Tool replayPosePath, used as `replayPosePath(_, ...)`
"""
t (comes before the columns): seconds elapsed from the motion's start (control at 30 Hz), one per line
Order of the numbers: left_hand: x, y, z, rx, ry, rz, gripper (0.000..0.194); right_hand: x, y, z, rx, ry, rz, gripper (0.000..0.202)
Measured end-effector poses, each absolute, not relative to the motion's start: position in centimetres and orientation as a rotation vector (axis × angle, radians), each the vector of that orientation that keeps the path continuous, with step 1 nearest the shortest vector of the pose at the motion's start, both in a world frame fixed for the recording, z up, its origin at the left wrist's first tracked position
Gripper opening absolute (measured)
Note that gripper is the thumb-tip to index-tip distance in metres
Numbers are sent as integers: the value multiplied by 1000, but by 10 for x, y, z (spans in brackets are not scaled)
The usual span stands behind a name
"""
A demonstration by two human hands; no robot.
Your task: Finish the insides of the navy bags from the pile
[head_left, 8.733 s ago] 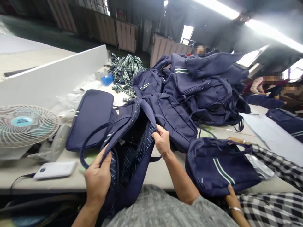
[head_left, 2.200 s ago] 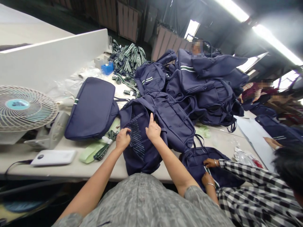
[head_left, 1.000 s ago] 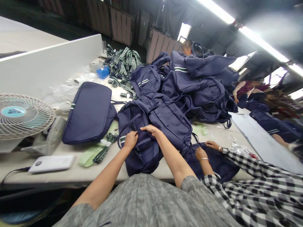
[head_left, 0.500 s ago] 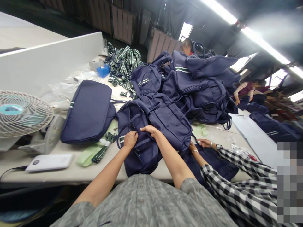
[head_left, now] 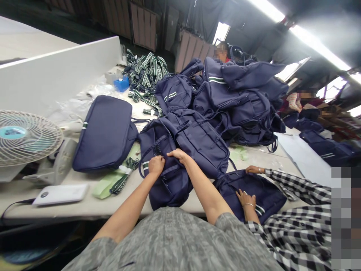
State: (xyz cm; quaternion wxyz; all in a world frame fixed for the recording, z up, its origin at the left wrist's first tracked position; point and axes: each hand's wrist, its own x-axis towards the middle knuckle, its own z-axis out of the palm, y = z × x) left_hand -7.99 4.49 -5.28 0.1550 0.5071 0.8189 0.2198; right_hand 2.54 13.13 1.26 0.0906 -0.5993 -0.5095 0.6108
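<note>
A navy blue bag (head_left: pixel 170 190) with a green-and-white stripe lies on the table right in front of me. My left hand (head_left: pixel 156 165) is closed in a fist on its upper face, beside a dark strap. My right hand (head_left: pixel 177 154) pinches the bag's fabric a little further right, the thumb pointing left. Both hands touch the same bag, and some fingers are hidden. Against it on the far side rests another navy bag (head_left: pixel 201 141) with handles. To the left stands a navy bag (head_left: pixel 104 131) with its flat side toward me.
A fan (head_left: pixel 28 137) and a white power bank (head_left: pixel 60 194) occupy the left. Bundled printed straps (head_left: pixel 120 182) lie nearby, with a strap heap (head_left: pixel 146 71) behind. A bag pile (head_left: pixel 239 94) rises at the back. On the right, a co-worker's hands (head_left: pixel 248 201) rest on a navy bag (head_left: pixel 234 180).
My hands stay almost in place on the bag. The co-worker's hands have moved apart, one flat on their bag and the other at its far edge, and that bag now lies flatter.
</note>
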Motion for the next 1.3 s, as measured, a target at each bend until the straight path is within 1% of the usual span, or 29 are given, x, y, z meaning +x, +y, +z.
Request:
replayPosePath(0.27, -82, 42, -57, 1339, 2314, 820, 30, 29, 133, 7, -1771, -1568, 1767, 32)
replayPosePath(0.47, -89, 42, -58, 1067, 2248, 1119, 27, 32, 134, 3, -1772, -1621, 1741, 36)
replayPosePath(0.57, -99, 38, -60, 858, 2133, 1270, 29, 34, 135, 0, -1793, -1654, 1698, 39)
replayPosePath(0.73, -114, 0, -60, 652, 1923, 1479, 39, 35, 136, -3, -1828, -1723, 1624, 36)
replayPosePath(0.87, -116, -45, -58, 558, 1884, 1605, 44, 33, 135, -4, -1847, -1785, 1509, 37)
replayPosePath(1.0, -120, -82, -69, 397, 1876, 1623, 39, 32, 134, -5, -1864, -1815, 1409, 42)
replayPosePath(1.2, -132, -114, -90, 323, 1877, 1495, 45, 33, 131, -2, -1861, -1853, 1362, 39)
replayPosePath(1.23, -134, -118, -92, 330, 1887, 1465, 43, 33, 131, -2, -1855, -1864, 1364, 38)
replayPosePath(1.3, -137, -123, -96, 355, 1925, 1390, 33, 34, 132, -2, -1835, -1888, 1372, 35)
